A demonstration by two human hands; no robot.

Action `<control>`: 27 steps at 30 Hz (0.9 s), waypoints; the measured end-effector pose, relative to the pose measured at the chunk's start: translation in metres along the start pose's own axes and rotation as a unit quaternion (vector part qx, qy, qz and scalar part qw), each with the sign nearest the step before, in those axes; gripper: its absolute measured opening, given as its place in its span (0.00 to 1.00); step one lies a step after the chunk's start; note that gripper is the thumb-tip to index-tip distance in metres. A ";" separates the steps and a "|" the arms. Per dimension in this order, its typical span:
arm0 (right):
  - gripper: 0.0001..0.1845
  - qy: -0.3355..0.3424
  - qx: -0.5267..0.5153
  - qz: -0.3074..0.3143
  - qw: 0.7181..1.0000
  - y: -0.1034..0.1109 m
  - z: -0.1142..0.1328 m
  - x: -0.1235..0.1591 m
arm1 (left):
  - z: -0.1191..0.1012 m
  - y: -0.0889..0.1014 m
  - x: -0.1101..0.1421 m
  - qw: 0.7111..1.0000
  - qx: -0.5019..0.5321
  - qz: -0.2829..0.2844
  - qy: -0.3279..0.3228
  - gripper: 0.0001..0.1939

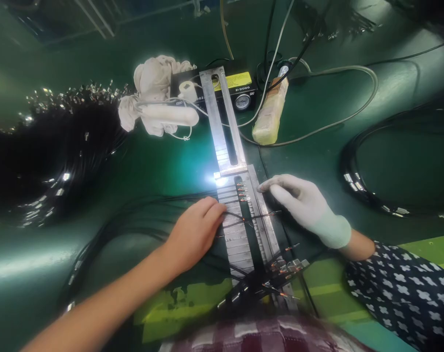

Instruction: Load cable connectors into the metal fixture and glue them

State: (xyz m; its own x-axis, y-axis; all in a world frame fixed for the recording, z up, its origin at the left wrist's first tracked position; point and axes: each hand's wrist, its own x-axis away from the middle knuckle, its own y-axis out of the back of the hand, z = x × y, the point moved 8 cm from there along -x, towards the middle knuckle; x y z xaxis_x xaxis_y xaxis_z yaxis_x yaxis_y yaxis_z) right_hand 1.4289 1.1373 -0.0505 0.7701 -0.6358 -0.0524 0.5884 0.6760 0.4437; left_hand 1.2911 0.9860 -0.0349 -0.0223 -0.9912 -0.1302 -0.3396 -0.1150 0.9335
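Note:
A long metal jig (240, 230) with slots runs down the middle of the green bench. Thin black wires (251, 217) with copper ends lie across it. My bare left hand (194, 232) pinches one of these wires at the jig's left edge. My right hand (304, 205), in a white glove, rests on the jig's right rail with its fingers curled and pressed down. Several more copper-tipped wires (276, 278) are bunched at the jig's near end.
A big heap of black cables with metal ends (42, 161) fills the left. White cloth gloves (156, 93), a black control box (240, 90), and a yellowish block (269, 115) sit at the back. A black cable coil (375, 195) lies right.

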 end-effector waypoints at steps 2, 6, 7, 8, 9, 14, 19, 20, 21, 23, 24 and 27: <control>0.12 0.002 -0.008 0.001 1.000 -0.001 0.000 0.000 | -0.004 0.004 0.004 0.999 0.021 -0.019 -0.042 0.08; 0.11 0.000 -0.014 0.002 1.000 0.000 0.000 0.000 | 0.004 0.016 0.015 0.997 0.035 -0.031 -0.058 0.10; 0.11 0.003 -0.015 0.002 1.000 0.001 0.001 -0.001 | 0.007 0.017 0.016 0.998 0.023 -0.029 -0.057 0.11; 0.10 0.010 -0.019 0.008 1.000 0.001 0.002 -0.001 | 0.008 0.018 0.015 0.998 0.007 -0.028 -0.060 0.12; 0.10 0.023 -0.027 0.021 0.999 0.000 0.004 -0.001 | 0.008 0.017 0.014 0.998 -0.008 -0.025 -0.065 0.13; 0.16 0.120 -0.079 0.109 0.984 -0.007 0.017 0.003 | 0.003 0.010 0.002 0.993 -0.058 -0.002 -0.099 0.18; 0.17 0.097 -0.062 0.086 0.990 -0.006 0.013 0.001 | -0.001 0.014 -0.007 0.987 -0.084 -0.004 -0.135 0.20; 0.18 0.094 -0.057 0.081 0.991 -0.006 0.013 0.001 | -0.002 0.015 -0.009 0.985 -0.090 -0.005 -0.144 0.20; 0.18 0.093 -0.055 0.079 0.991 -0.006 0.013 0.001 | -0.003 0.016 -0.010 0.983 -0.097 -0.006 -0.154 0.20; 0.19 0.090 -0.052 0.075 0.992 -0.005 0.013 0.001 | -0.005 0.015 -0.012 0.979 -0.109 -0.006 -0.172 0.20; 0.19 0.088 -0.051 0.072 0.992 -0.005 0.013 0.001 | -0.005 0.014 -0.012 0.978 -0.113 -0.007 -0.177 0.19; 0.18 0.089 -0.042 0.072 0.993 -0.005 0.013 0.001 | -0.002 0.010 -0.011 0.981 -0.103 -0.016 -0.167 0.17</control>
State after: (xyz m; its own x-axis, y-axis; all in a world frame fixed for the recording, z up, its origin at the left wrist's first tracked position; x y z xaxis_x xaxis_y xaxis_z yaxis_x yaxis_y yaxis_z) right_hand 1.4234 1.1290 -0.0407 0.8742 -0.4601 -0.1551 0.4826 0.7884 0.3815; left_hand 1.2895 0.9957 -0.0236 -0.3323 -0.9145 -0.2308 -0.1493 -0.1906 0.9702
